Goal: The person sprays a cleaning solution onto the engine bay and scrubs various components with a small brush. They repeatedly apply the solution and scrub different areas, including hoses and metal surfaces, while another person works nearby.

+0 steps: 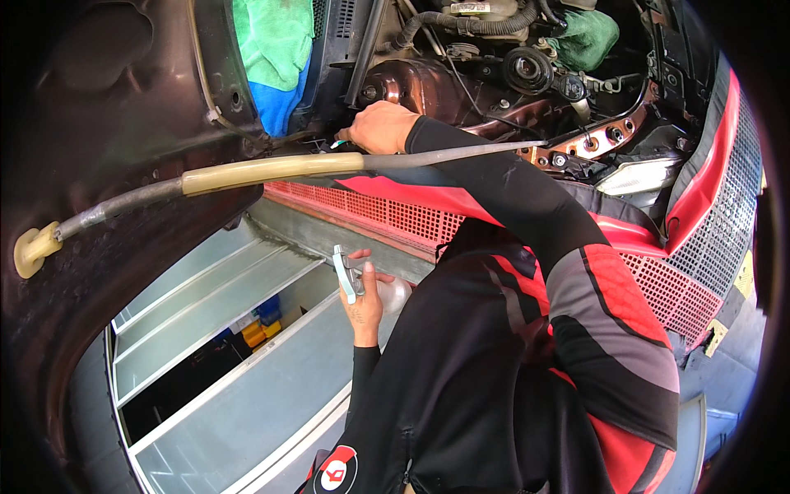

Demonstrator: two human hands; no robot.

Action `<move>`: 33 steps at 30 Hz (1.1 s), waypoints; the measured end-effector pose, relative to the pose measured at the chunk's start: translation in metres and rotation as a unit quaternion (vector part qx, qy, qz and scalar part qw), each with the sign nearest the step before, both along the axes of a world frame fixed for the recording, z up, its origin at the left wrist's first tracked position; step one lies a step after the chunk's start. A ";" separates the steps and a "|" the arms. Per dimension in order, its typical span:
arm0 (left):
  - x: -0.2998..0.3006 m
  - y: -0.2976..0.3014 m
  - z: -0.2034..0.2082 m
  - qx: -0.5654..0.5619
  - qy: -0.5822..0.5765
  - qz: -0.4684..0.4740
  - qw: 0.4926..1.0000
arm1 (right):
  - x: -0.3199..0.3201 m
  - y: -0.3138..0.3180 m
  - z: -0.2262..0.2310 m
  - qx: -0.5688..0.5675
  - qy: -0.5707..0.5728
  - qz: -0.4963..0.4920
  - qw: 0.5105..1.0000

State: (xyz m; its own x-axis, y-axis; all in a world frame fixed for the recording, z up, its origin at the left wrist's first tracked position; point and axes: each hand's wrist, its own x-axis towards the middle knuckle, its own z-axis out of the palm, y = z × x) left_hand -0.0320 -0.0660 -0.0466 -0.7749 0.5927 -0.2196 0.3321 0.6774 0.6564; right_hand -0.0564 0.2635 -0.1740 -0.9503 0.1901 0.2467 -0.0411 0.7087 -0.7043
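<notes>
In my left hand (366,311) is a spray bottle (397,296) with a pale trigger head (347,273). My fingers wrap round its neck and trigger, and its body looks whitish and see-through. Stretched across the near edge of the car's engine bay, my right hand (383,128) is closed, back of the hand up. A small white and green tip (338,144) shows beside its fingers; what it belongs to is hidden. Just beyond that hand lies the dark brown metal of the strut tower (411,86).
A hood prop rod (271,173) with a yellowish sleeve slants across, above my right forearm. The raised hood (90,123) fills the left. Green cloth (276,41) over blue cloth (280,99) lies by the windscreen; another green cloth (588,39) rests on the engine. A red-edged cover (411,193) drapes the fender.
</notes>
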 end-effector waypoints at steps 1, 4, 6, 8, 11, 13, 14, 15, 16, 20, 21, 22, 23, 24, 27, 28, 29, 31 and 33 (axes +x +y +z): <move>-0.002 0.000 0.000 0.002 0.008 -0.005 1.000 | -0.004 -0.001 0.002 0.010 0.016 -0.002 1.000; -0.004 -0.002 -0.001 0.012 0.017 -0.005 1.000 | -0.021 -0.008 0.004 0.029 0.017 0.004 0.999; -0.004 -0.004 -0.002 0.020 0.002 0.014 1.000 | -0.031 -0.017 0.003 0.011 0.043 -0.011 0.999; -0.006 -0.002 -0.002 0.022 0.014 0.013 1.000 | -0.037 -0.023 0.002 0.019 0.076 -0.041 0.996; -0.017 0.014 -0.001 0.030 0.022 0.011 0.999 | -0.035 -0.023 0.001 0.046 0.039 -0.039 0.997; -0.028 0.035 0.001 0.037 0.021 0.004 0.999 | -0.032 -0.019 0.003 0.052 0.029 -0.038 0.998; -0.034 0.047 0.003 0.037 0.020 -0.002 0.999 | -0.030 -0.017 0.004 0.044 0.036 -0.041 0.998; -0.035 0.058 0.005 0.047 0.021 0.002 0.999 | -0.029 -0.015 0.005 0.037 0.044 -0.045 0.997; -0.036 0.069 0.007 0.057 0.023 0.006 0.998 | -0.028 -0.014 0.006 0.038 0.047 -0.047 0.997; -0.056 0.107 0.009 0.007 0.018 -0.016 1.000 | -0.030 -0.016 0.007 0.035 0.056 -0.030 0.997; -0.061 0.112 0.007 -0.044 0.014 -0.007 0.999 | -0.029 -0.016 0.005 0.034 0.064 -0.041 0.997; -0.068 0.116 0.004 -0.094 0.009 0.002 0.996 | -0.028 -0.017 0.004 0.028 0.075 -0.044 0.996; -0.076 0.122 0.001 -0.107 0.070 -0.034 0.991 | -0.025 -0.017 0.001 0.020 0.059 -0.033 0.998; -0.084 0.127 -0.002 -0.122 0.136 -0.067 0.981 | -0.022 -0.016 -0.002 0.005 0.056 -0.042 0.998; -0.091 0.137 -0.005 -0.156 0.191 -0.074 0.966 | -0.005 -0.010 -0.009 -0.028 0.025 -0.053 0.998; -0.089 0.140 -0.003 -0.165 0.175 -0.059 0.969 | 0.001 -0.008 -0.010 -0.040 0.033 -0.054 0.997; -0.083 0.142 -0.003 -0.171 0.135 -0.035 0.975 | 0.005 -0.006 -0.011 -0.044 0.031 -0.050 0.997; -0.072 0.148 0.001 -0.174 0.090 -0.023 0.980 | 0.012 -0.005 -0.011 -0.049 0.033 -0.058 0.997; -0.066 0.151 0.005 -0.178 0.101 -0.043 0.978 | 0.017 -0.005 -0.010 -0.069 0.037 -0.062 0.995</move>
State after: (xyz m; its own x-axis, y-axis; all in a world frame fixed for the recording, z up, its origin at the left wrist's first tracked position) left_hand -0.0978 0.0851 -0.0417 -0.7741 0.5719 -0.2715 0.4969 0.8146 0.2990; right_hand -0.0391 0.2587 -0.1844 -0.8975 0.3417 0.2787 -0.0143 0.6091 -0.7930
